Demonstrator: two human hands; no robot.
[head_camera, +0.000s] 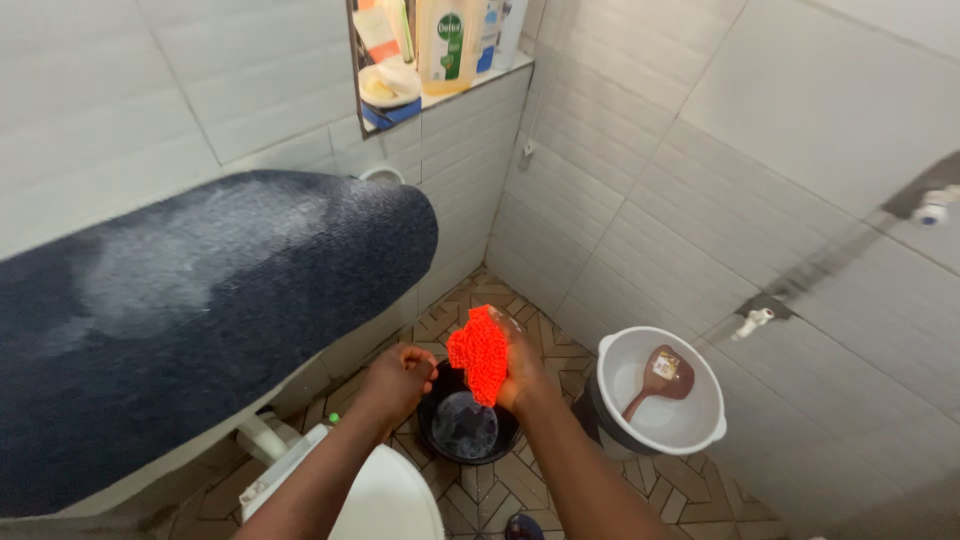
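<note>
Sponge (480, 352), bright orange and knitted, hangs from the right hand (520, 378), whose grip is clamped on its upper edge, so it dangles straight above the black bucket (466, 427); held there, drips would likely fall back inside. Far left of the grip, a dark blue mat (200, 300) is draped over the wall ledge, pale soapy patches on it. The left hand (398, 378), just left of the sponge, is curled with fingers together, holding nothing I can make out. Below the grip, the black bucket holds foamy water. Right of the grip, a white bucket (700, 400) contains a brown scoop (660, 378) leaning inside; whether it holds water I cannot tell.
</note>
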